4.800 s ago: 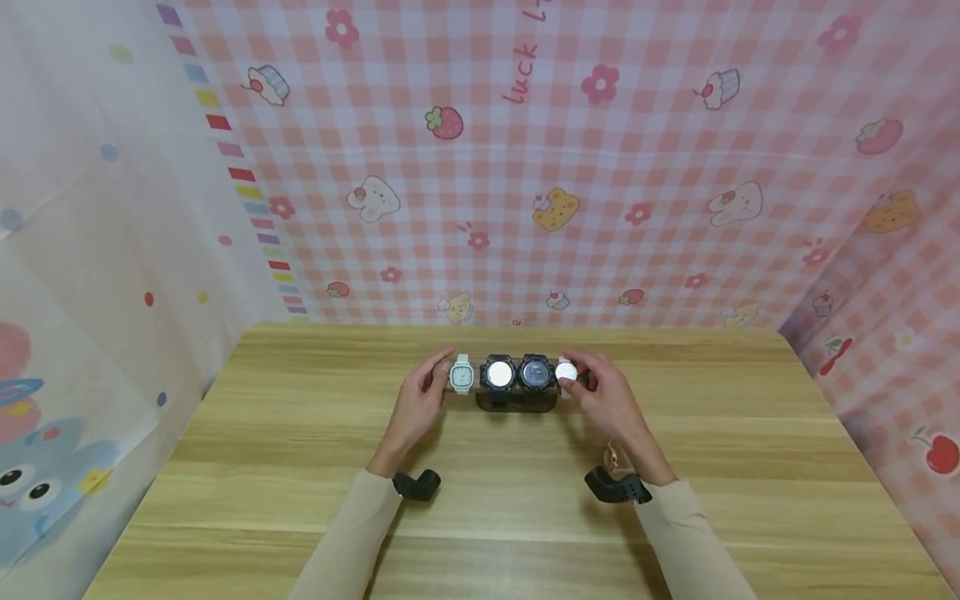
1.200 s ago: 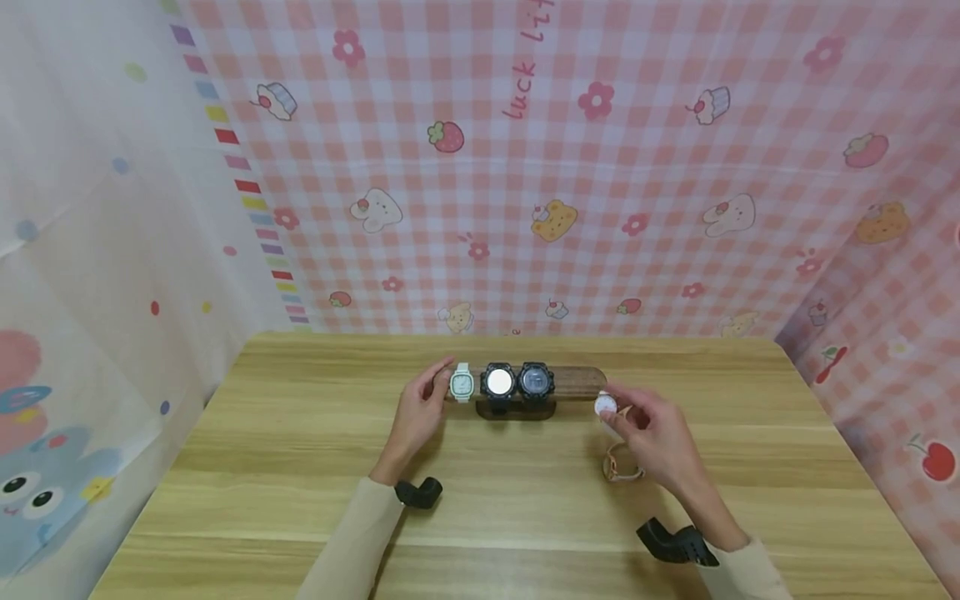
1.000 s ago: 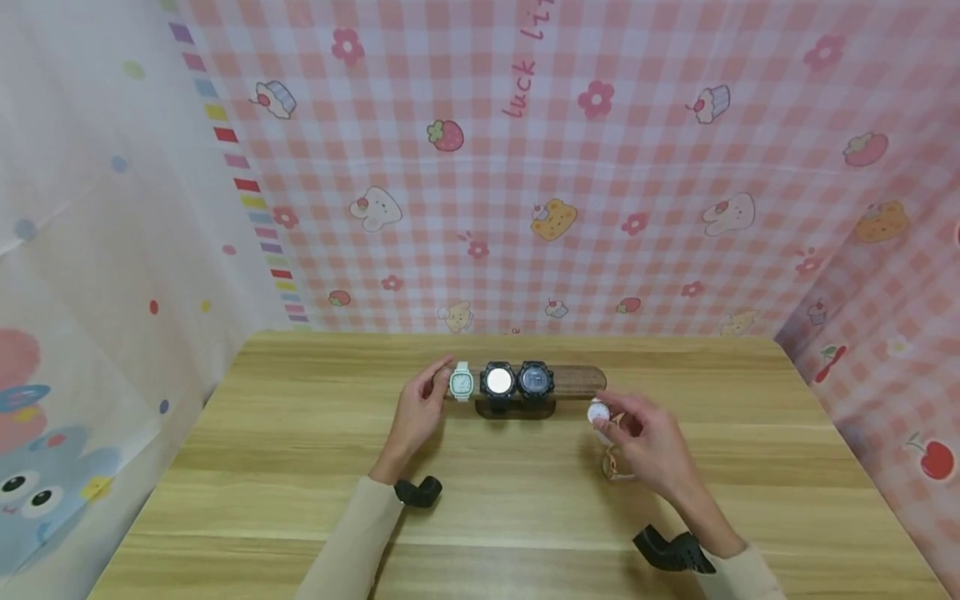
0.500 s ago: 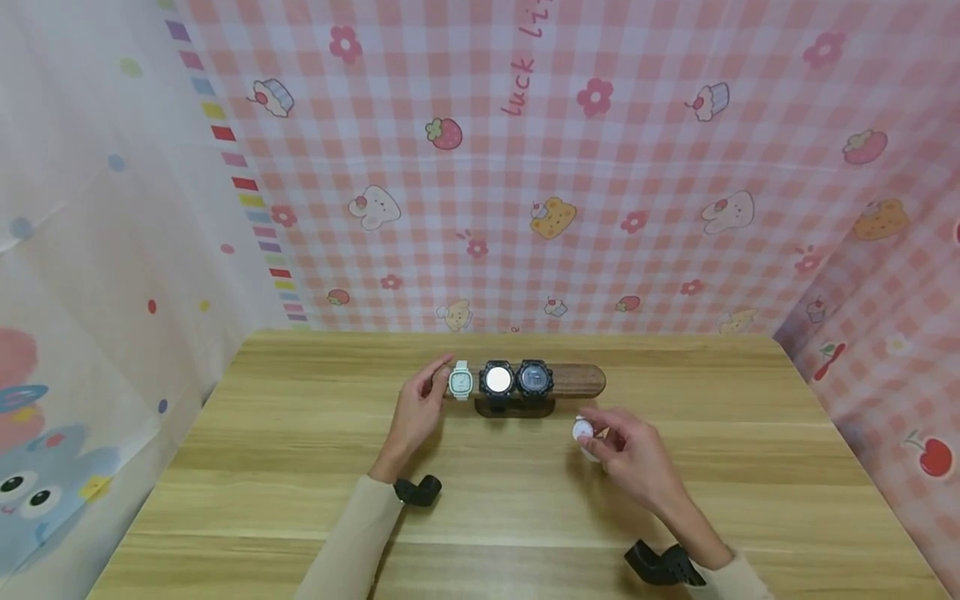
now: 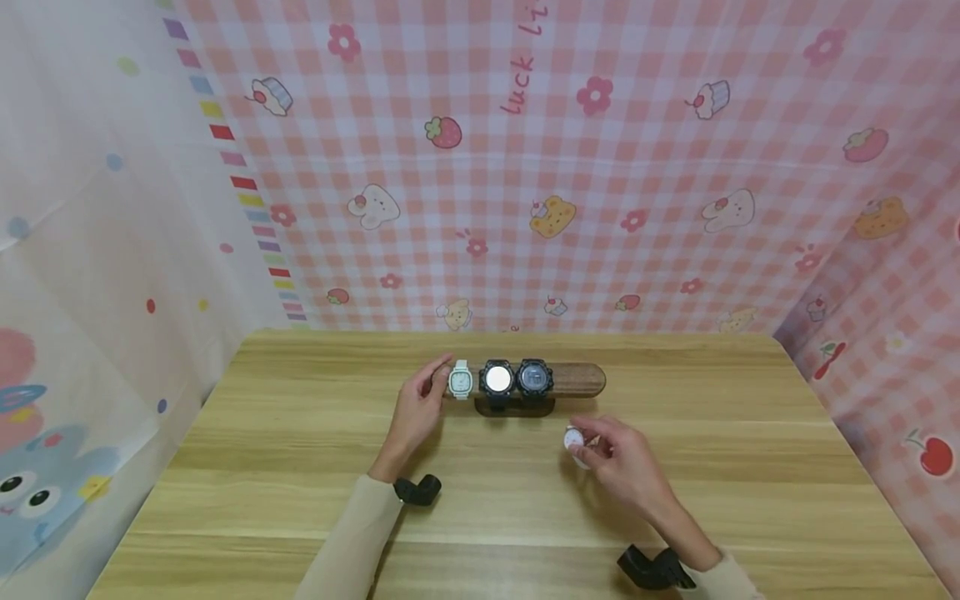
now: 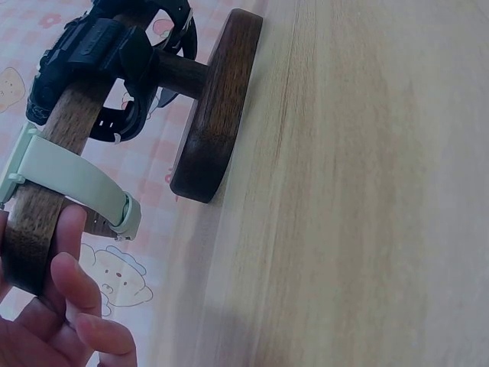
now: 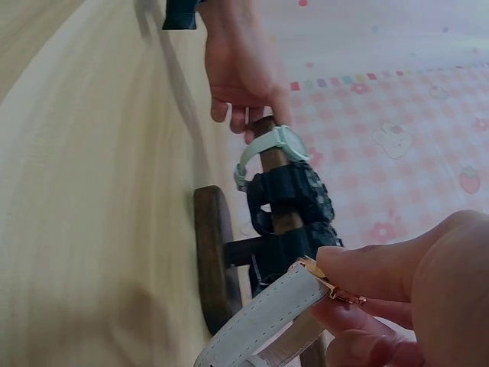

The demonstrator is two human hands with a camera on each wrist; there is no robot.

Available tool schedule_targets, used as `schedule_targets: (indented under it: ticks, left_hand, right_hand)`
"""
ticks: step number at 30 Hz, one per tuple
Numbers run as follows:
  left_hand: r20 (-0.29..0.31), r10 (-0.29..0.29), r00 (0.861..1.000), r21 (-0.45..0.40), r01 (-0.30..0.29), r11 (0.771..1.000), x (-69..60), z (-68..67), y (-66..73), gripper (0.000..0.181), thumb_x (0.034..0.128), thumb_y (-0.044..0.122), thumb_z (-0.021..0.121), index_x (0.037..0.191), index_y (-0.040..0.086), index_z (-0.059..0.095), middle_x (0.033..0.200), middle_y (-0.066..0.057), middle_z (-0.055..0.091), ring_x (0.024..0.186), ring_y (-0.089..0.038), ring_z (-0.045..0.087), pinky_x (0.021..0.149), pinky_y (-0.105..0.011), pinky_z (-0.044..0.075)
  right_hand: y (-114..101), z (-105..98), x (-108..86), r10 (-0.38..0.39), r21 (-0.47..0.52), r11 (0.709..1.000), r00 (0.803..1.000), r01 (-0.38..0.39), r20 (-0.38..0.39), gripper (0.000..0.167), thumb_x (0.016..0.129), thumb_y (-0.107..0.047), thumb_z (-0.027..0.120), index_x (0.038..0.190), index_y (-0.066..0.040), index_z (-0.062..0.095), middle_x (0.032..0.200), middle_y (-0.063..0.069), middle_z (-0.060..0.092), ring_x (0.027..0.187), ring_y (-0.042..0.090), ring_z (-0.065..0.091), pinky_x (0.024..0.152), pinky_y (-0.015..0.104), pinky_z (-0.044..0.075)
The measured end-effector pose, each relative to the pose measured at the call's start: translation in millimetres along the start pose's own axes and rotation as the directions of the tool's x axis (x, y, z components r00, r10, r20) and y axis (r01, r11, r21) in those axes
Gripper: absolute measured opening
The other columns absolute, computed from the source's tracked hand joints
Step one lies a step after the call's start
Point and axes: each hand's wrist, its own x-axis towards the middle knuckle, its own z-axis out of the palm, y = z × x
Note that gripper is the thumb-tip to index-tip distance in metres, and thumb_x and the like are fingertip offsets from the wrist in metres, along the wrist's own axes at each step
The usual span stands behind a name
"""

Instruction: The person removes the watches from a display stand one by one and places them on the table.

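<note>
Left hand [image 5: 418, 402] curled round wooden stand [image 5: 581, 381]; right hand [image 5: 624, 460] pinches white watch [image 5: 573, 437].

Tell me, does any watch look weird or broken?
The black watch beside the mint watch looks odd: its face is blank, bright white, unlike the dark-faced watch next to it. Maybe it's just glare. The white watch in the right grip shows no clear damage.

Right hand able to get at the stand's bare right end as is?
Probably yes: the right hand, pinching the white watch, is close by, and nothing visible blocks the wooden stand's bare end.
</note>
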Motion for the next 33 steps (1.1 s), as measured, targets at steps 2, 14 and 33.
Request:
schedule_targets:
  ticks: [2,14,33]
  left_hand:
    - [0.000,-0.001,1.000,0.002,0.001,1.000,0.4,0.3,-0.3,0.035,0.1051,0.012,0.049,0.137,0.002,0.057,0.125,-0.017,0.063,0.091,-0.036,0.056,0.070,-0.020,0.043]
    - [-0.018,0.008,1.000,0.000,-0.008,1.000,14.4,5.1,-39.1,0.037,0.1051,0.022,0.050,0.139,0.008,0.058,0.135,-0.009,0.061,0.094,-0.020,0.055,0.075,-0.020,0.043]
    - [0.022,0.005,1.000,0.004,-0.005,1.000,1.7,-1.3,-0.9,0.035,0.1052,0.012,0.048,0.138,0.004,0.057,0.129,-0.017,0.061,0.092,-0.039,0.056,0.070,-0.019,0.043]
  right_hand:
    - [1,3,-0.1,0.001,-0.008,1.000,1.000,-0.001,0.007,0.037,0.078,0.004,0.078,0.114,0.006,0.069,0.086,0.004,0.067,0.068,0.005,0.053,0.061,0.021,0.049]
    - [9,16,-0.3,0.025,-0.077,0.997,0.999,-0.022,0.032,0.037,0.079,0.002,0.079,0.114,0.006,0.070,0.081,-0.001,0.063,0.066,0.004,0.051,0.059,0.020,0.046]
    - [9,32,-1.7,0.071,-0.069,0.995,0.996,-0.067,0.052,0.035,0.080,0.001,0.078,0.114,0.003,0.071,0.079,-0.002,0.062,0.067,0.005,0.052,0.062,0.021,0.047]
